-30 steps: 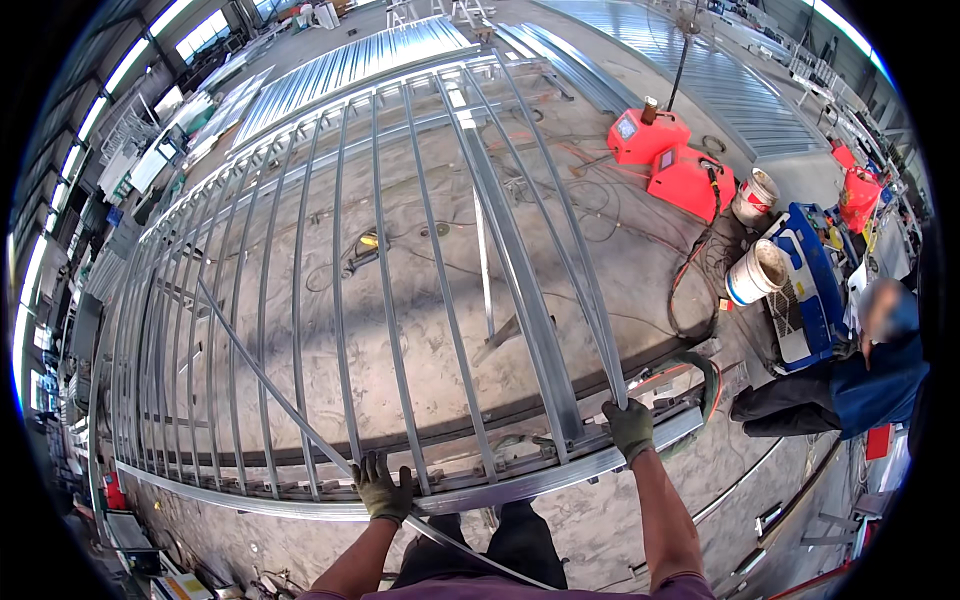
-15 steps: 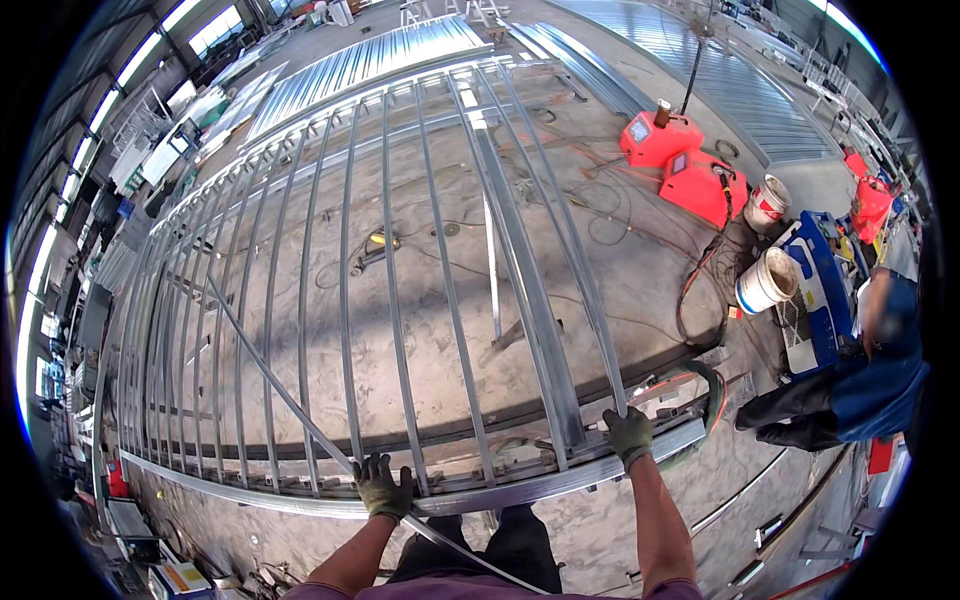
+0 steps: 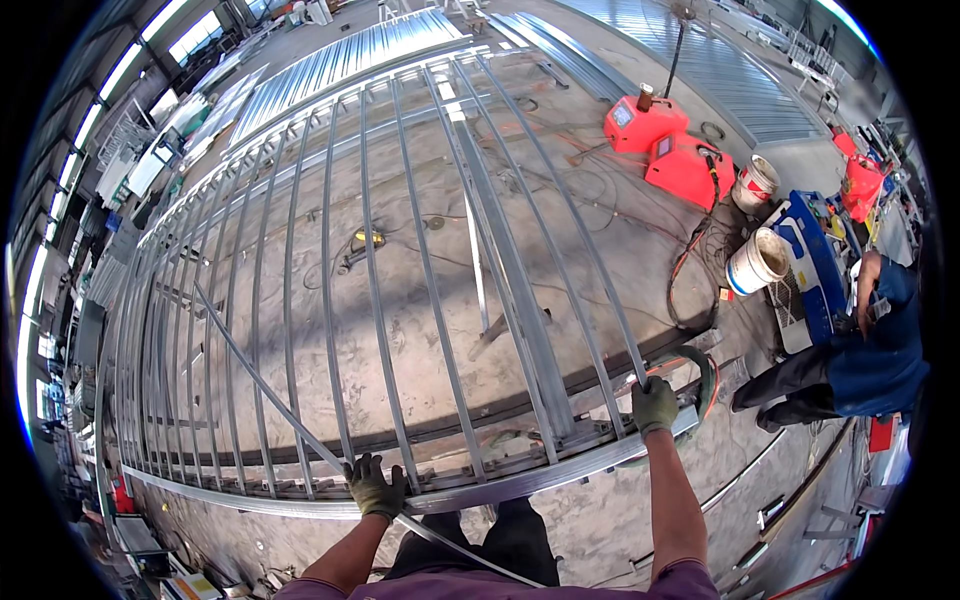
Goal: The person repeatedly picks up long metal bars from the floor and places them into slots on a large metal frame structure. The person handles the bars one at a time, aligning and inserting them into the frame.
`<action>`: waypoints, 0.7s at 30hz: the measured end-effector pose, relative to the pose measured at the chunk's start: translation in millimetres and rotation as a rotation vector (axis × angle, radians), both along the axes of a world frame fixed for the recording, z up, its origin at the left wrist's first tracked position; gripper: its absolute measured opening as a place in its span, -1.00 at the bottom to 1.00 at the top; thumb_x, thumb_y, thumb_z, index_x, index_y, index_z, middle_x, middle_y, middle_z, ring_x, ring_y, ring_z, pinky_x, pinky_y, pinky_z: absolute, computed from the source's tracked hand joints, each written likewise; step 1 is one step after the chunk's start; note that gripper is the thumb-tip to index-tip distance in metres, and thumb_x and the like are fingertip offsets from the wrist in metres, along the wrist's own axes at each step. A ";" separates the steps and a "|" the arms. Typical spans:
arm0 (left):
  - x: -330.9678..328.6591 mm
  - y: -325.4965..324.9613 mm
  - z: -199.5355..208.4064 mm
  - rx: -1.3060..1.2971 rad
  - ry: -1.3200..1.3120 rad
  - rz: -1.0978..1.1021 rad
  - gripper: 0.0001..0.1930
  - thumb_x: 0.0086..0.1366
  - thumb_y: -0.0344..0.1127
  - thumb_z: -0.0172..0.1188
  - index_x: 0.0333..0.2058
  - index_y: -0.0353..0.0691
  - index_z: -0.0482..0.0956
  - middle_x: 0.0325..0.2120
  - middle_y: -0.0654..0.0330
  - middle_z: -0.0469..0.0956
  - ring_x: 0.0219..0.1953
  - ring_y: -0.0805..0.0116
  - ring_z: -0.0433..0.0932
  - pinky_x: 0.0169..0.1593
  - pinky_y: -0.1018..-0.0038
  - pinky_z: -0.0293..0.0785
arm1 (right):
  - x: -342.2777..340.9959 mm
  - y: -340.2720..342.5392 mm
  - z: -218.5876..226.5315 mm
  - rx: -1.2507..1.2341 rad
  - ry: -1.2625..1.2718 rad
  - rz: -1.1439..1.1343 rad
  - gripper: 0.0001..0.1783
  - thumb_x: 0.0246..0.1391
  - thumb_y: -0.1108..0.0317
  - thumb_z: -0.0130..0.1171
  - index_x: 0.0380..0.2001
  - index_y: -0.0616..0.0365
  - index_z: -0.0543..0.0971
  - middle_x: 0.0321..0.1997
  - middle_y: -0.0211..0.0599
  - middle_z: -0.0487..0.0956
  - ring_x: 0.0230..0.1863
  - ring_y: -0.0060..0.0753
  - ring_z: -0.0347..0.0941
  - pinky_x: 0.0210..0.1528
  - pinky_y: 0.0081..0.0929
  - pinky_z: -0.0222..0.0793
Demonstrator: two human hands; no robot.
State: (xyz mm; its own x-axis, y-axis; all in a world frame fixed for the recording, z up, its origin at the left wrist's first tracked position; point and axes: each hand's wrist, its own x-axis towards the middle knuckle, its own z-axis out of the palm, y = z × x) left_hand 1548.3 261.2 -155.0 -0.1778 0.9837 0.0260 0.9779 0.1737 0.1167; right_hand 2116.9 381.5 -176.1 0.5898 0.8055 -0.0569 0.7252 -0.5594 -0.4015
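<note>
My gloved right hand (image 3: pixel 655 405) grips the near end of the rightmost metal bar (image 3: pixel 590 255), above the near rail's right end. My left hand (image 3: pixel 376 487), also gloved, lies with fingers spread over a thin diagonal bar (image 3: pixel 265 390), at the near rail (image 3: pixel 470 496) of a large metal frame. The diagonal bar passes under that hand and runs back toward my body. Between the rails lie several slim parallel bars (image 3: pixel 377 290), and a wider metal beam (image 3: pixel 505 270) stands left of the two rightmost bars.
Red machines (image 3: pixel 690 170) with cables stand on the floor at the right, near two white buckets (image 3: pixel 757 262) and a blue case (image 3: pixel 815 270). A person in blue (image 3: pixel 880 345) stands at far right. A yellow power tool (image 3: pixel 365 240) lies beneath the frame. Metal panels (image 3: pixel 340 75) lie beyond.
My right hand has moved right with the rightmost bar's near end, widening the gap to the neighbouring bar. My left hand keeps its place on the diagonal bar. The view has shifted slightly.
</note>
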 end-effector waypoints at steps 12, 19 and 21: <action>-5.6 0.7 -4.3 -0.012 0.025 -0.005 -0.50 0.22 0.03 0.27 0.00 -0.20 0.59 0.11 -0.06 0.54 0.26 -0.04 0.44 0.53 -0.06 -0.03 | -0.8 6.8 5.0 -0.096 -0.271 0.117 -0.63 -0.08 -0.03 0.45 -0.35 0.02 0.72 -0.30 -0.16 0.65 -0.16 0.04 0.62 -0.05 0.03 0.50; 0.0 4.0 -8.6 -0.015 0.025 -0.007 -0.53 0.22 -0.01 0.30 -0.03 -0.24 0.61 0.06 -0.01 0.57 0.25 -0.06 0.44 0.52 -0.03 -0.04 | 35.8 -18.6 -3.3 -0.079 -0.108 0.178 -0.30 -0.15 -0.21 0.43 -0.16 0.22 0.72 -0.23 -0.02 0.72 -0.10 0.13 0.63 0.03 0.01 0.53; -0.4 -3.9 -13.6 -0.049 0.040 0.014 -0.54 0.27 -0.03 0.27 -0.01 -0.28 0.61 0.06 0.03 0.58 0.24 0.02 0.46 0.53 0.02 -0.07 | 31.5 -14.7 32.6 -0.249 0.034 0.187 -0.39 -0.09 -0.14 0.43 -0.14 0.15 0.69 -0.11 -0.01 0.71 -0.03 0.11 0.63 0.10 0.01 0.51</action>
State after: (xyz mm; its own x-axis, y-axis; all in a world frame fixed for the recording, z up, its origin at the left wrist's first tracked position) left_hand 1547.9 257.4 -168.5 -0.1915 0.9814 -0.0152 0.9789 0.1921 0.0690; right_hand 2148.4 366.8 -143.5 0.4271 0.8586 -0.2837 0.8132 -0.5019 -0.2948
